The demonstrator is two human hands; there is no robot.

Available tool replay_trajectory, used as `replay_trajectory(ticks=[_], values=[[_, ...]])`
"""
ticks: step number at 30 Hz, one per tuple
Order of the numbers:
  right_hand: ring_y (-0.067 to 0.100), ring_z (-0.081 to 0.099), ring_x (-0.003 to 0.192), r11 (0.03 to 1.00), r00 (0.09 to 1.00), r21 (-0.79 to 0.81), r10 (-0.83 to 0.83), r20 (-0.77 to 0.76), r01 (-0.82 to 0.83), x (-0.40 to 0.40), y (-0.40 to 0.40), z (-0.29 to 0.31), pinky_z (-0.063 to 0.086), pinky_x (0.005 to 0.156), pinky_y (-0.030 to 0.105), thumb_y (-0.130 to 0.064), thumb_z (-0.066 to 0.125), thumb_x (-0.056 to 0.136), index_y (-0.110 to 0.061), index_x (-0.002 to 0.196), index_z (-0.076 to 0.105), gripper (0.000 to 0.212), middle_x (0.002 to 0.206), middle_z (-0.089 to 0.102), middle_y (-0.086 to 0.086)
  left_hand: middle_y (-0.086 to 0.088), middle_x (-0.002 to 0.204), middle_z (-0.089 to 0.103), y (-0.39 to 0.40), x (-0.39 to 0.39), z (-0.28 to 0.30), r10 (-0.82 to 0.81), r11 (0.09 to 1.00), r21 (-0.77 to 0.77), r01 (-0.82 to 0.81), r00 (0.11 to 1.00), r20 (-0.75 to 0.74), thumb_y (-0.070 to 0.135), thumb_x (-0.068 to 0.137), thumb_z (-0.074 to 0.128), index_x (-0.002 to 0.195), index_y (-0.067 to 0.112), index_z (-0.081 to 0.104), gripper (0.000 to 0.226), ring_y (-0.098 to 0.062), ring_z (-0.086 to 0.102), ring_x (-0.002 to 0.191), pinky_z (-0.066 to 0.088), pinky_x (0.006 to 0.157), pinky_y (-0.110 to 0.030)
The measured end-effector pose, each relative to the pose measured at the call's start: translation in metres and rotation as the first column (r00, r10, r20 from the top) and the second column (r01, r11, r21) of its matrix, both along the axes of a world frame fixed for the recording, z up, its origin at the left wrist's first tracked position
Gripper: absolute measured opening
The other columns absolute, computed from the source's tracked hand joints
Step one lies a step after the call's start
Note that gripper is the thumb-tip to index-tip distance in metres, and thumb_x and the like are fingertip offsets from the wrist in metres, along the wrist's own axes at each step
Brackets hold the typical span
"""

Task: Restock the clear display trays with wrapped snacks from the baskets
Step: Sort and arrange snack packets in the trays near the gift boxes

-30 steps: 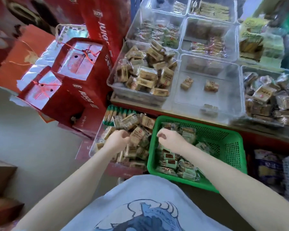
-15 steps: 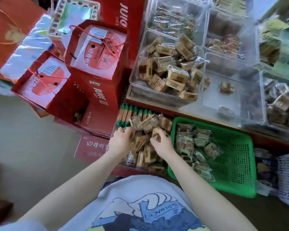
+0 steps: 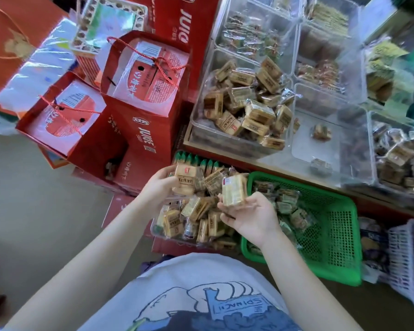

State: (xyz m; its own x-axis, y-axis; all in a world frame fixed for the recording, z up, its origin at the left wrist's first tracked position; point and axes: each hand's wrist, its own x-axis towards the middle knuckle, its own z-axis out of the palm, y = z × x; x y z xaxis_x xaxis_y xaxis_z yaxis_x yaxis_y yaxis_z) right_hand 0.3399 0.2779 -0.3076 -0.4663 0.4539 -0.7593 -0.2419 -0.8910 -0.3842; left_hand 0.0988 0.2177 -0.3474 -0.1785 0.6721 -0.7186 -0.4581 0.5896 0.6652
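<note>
Snacks [image 3: 233,192] partly hidden behind gripping fingers [image 3: 227,206]

"JUICE" stands in white letters on the red cardboard gift boxes [image 3: 139,137]; "SPINACH" stands on the grey printed T-shirt [image 3: 234,306].

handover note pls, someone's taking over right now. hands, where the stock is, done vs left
Left hand: grips one tan wrapped snack, lifted above the low clear bin of the same snacks.
Right hand: holds another wrapped snack, palm up, between that bin and the green basket.
Done: the near-left display tray is piled with tan snacks.
Left: neither held snack is placed yet; the middle tray holds only a few pieces; both the bin and the basket have stock.
</note>
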Motion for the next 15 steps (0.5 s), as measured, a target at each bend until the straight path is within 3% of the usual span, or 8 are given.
replay_trajectory(ticks=[2,5,10,11,13,15], values=[[0.035,0.067,0.092,0.998,0.997,0.015,-0.06,-0.051,0.06,-0.003,0.003,0.007,0.052,0.08,0.047,-0.015,0.04,0.076,0.008,0.131,0.05,0.06,0.099,0.053,0.022,-0.021,0.117,0.07,0.0,-0.002,0.02,-0.01,0.996,0.092,-0.01,0.978,0.206,-0.006,0.088,0.045,0.139,0.014,0.048,0.054,-0.035,0.069,0.1,0.053,0.096,-0.053],[0.036,0.066,0.092,0.993,0.992,0.056,-0.095,-0.082,0.099,-0.008,0.006,0.02,0.052,0.08,0.047,-0.013,0.04,0.076,0.008,0.13,0.053,0.059,0.101,0.061,0.022,-0.023,0.122,0.067,0.006,0.009,0.038,-0.053,0.987,0.159,0.014,0.968,0.245,-0.008,0.089,0.043,0.139,0.014,0.048,0.055,-0.037,0.067,0.103,0.047,0.103,-0.056],[0.027,0.06,0.084,0.988,0.989,0.096,-0.112,-0.094,0.121,0.003,0.009,0.03,0.047,0.063,0.032,-0.015,0.052,0.076,-0.001,0.136,0.052,0.062,0.104,0.065,0.02,-0.021,0.116,0.071,0.015,0.033,0.052,-0.119,0.972,0.227,0.06,0.96,0.254,-0.005,0.094,0.046,0.133,0.015,0.052,0.045,-0.033,0.072,0.095,0.062,0.075,-0.042],[0.025,0.059,0.081,0.987,0.994,0.125,-0.092,-0.057,0.099,0.008,0.01,0.032,0.045,0.061,0.031,-0.015,0.054,0.081,-0.005,0.138,0.05,0.058,0.105,0.066,0.02,-0.019,0.114,0.071,0.016,0.039,0.054,-0.123,0.974,0.214,0.075,0.967,0.222,-0.004,0.094,0.047,0.132,0.016,0.054,0.043,-0.032,0.073,0.095,0.062,0.07,-0.038],[0.02,0.056,0.074,0.969,0.987,0.247,-0.021,0.161,-0.02,0.021,0.013,0.029,0.041,0.058,0.028,-0.015,0.056,0.093,-0.015,0.138,0.048,0.046,0.104,0.068,0.016,-0.012,0.114,0.072,0.023,0.052,0.041,-0.156,0.979,0.13,0.157,0.988,-0.018,0.001,0.089,0.056,0.13,0.02,0.056,0.045,-0.029,0.074,0.093,0.061,0.067,-0.033],[0.017,0.055,0.073,0.911,0.87,0.344,0.031,0.493,-0.228,0.038,0.019,0.028,0.04,0.06,0.028,-0.021,0.065,0.092,-0.021,0.136,0.047,0.048,0.108,0.069,0.009,-0.004,0.118,0.069,0.032,0.064,0.024,-0.25,0.966,-0.018,0.256,0.92,-0.3,0.011,0.078,0.065,0.13,0.025,0.057,0.054,-0.025,0.074,0.09,0.063,0.074,-0.04]])
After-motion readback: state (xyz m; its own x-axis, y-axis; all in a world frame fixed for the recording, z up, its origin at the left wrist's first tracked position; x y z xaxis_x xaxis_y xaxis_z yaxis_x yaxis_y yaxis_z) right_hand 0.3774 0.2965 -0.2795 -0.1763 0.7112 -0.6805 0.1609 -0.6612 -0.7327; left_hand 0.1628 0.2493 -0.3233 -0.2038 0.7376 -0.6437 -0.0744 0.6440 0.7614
